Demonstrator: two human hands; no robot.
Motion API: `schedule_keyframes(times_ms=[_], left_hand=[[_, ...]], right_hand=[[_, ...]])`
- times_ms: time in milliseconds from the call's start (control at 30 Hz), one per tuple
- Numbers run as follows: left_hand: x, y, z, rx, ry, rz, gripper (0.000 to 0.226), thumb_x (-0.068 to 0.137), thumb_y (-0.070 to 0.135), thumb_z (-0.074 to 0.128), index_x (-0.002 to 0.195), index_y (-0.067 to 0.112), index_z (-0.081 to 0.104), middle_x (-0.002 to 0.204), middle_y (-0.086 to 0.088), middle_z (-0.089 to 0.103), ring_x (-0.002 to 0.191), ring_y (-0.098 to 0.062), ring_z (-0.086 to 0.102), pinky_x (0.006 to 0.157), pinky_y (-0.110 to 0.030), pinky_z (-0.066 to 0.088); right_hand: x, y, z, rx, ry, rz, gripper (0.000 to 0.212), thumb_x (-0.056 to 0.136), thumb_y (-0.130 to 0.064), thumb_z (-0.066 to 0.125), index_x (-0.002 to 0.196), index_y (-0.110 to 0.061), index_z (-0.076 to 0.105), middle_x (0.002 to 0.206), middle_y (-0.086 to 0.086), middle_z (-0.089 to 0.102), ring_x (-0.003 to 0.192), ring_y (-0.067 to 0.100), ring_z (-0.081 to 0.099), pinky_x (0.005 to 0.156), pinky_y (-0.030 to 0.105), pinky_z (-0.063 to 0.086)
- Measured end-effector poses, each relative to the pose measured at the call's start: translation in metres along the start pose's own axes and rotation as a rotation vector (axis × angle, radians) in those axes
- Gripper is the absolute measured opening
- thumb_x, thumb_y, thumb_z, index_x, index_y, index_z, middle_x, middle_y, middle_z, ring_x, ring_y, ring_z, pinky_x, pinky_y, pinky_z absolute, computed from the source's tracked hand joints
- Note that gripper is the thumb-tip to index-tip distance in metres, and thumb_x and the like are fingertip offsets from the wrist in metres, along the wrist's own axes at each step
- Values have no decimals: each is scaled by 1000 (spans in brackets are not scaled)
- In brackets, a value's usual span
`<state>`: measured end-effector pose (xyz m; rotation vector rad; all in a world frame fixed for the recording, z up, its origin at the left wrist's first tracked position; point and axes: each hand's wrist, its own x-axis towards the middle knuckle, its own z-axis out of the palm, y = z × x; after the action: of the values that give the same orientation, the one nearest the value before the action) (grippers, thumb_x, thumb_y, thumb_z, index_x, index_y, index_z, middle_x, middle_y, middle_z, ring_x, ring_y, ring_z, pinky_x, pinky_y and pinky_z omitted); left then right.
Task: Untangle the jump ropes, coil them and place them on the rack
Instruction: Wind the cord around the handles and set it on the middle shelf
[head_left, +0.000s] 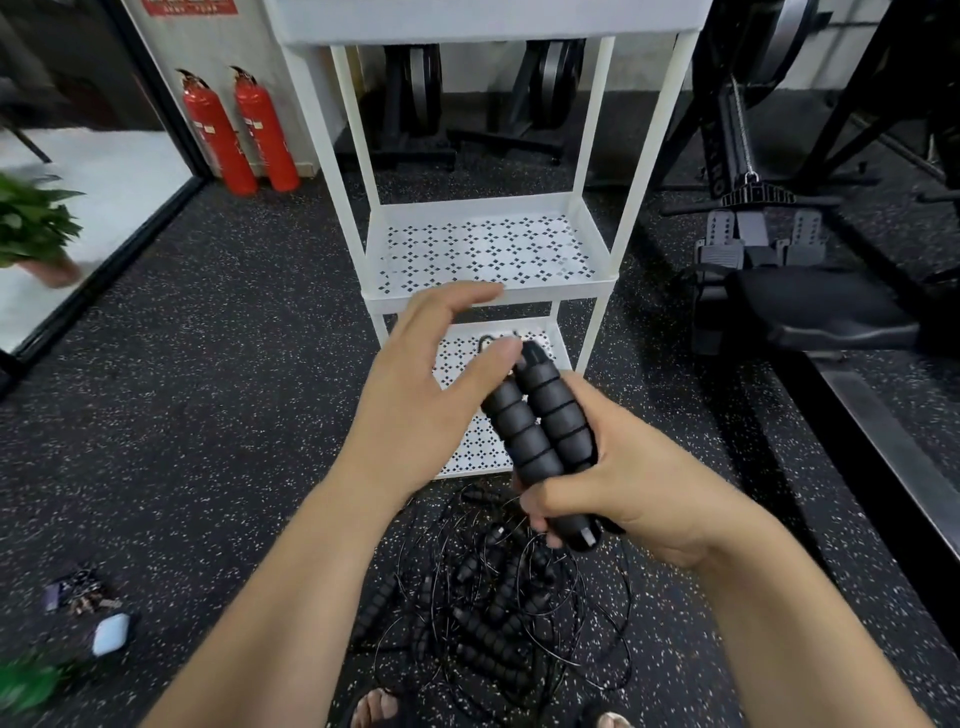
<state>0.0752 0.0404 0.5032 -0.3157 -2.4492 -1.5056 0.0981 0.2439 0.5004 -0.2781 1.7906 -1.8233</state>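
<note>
Two black ribbed handles (540, 421) side by side, clenched in right hand (623, 488), left hand (415, 395) loose-fingered, thumb at handle tops, tangled jump ropes (498, 613) on floor (208, 415) beneath both hands, white rack (488, 249) just beyond

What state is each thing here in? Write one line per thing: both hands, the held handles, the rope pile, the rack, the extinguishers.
right hand: grips both handles together.
left hand: fingers extended by the handle tops; any pinch on cord unclear.
handles: side by side, raised over the pile.
rope pile: tangled on the floor.
rack: upright; middle shelf shows no rope.
fire extinguishers: upright by the wall.
</note>
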Motion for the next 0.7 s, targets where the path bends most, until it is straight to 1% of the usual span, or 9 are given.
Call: schedule_keyframes(times_ms=[67, 133, 200, 267, 367, 433, 567, 633, 700], left_hand=[[-1, 2, 5, 3, -34, 113, 22, 107, 31, 60, 123, 30, 75, 133, 20, 69, 141, -1, 50, 121, -36, 39], [-3, 0, 9, 19, -64, 168, 28, 105, 28, 54, 108, 23, 81, 121, 13, 76, 138, -11, 58, 117, -44, 44], [-5, -3, 9, 14, -88, 142, 32, 102, 31, 50, 100, 21, 80, 106, 10, 79, 117, -15, 70, 104, -42, 52], [-6, -8, 8, 19, -87, 95, 32, 102, 33, 48, 95, 23, 78, 91, 8, 77, 94, -17, 72, 89, -39, 54], [-7, -11, 8, 22, -11, 8, 39, 103, 42, 47, 83, 16, 68, 70, -2, 63, 70, -19, 57, 69, -40, 47], [-6, -9, 8, 2, 53, -57, 45, 107, 42, 52, 76, 11, 60, 65, -4, 51, 64, -14, 44, 62, -37, 39], [4, -18, 3, -90, 127, -159, 51, 108, 42, 60, 75, 3, 59, 64, -3, 42, 63, -14, 38, 61, -36, 30], [10, -19, 3, -233, 146, -213, 53, 102, 48, 66, 70, 7, 58, 62, -5, 39, 61, -21, 32, 61, -37, 28], [15, -19, 4, -366, 163, -303, 52, 97, 50, 70, 62, 15, 53, 66, -10, 39, 62, -26, 29, 60, -40, 28]], right_hand=[[-5, -5, 2, -73, -103, 26, 74, 83, 22, 71, 132, -30, 56, 90, 24, 67, 73, 34, 67, 62, 40, 56], [-9, -8, 3, -147, -145, 36, 75, 82, 23, 70, 135, -27, 55, 91, 23, 68, 70, 29, 67, 58, 34, 54], [-11, -10, 3, -177, -130, 49, 71, 80, 24, 69, 133, -21, 55, 89, 17, 70, 67, 22, 66, 54, 26, 52], [-14, -11, 1, -162, -100, 81, 63, 81, 22, 72, 128, -15, 53, 92, 17, 74, 69, 23, 67, 54, 26, 52], [-17, -11, -3, -152, -53, 101, 56, 82, 18, 78, 124, -5, 48, 101, 19, 79, 75, 24, 71, 58, 30, 55], [-16, -11, -7, -136, 2, 90, 56, 82, 17, 79, 127, 0, 51, 103, 20, 80, 76, 22, 71, 59, 29, 55], [-9, -8, -11, -93, 129, 65, 41, 76, 7, 89, 111, 2, 70, 96, 27, 78, 75, 29, 67, 64, 34, 54], [-8, -8, -10, -68, 142, 67, 31, 78, 7, 88, 103, 5, 71, 92, 34, 74, 71, 28, 65, 62, 32, 53], [-10, -9, -8, -32, 110, 54, 27, 82, 12, 83, 106, 10, 69, 99, 41, 71, 70, 24, 66, 58, 28, 53]])
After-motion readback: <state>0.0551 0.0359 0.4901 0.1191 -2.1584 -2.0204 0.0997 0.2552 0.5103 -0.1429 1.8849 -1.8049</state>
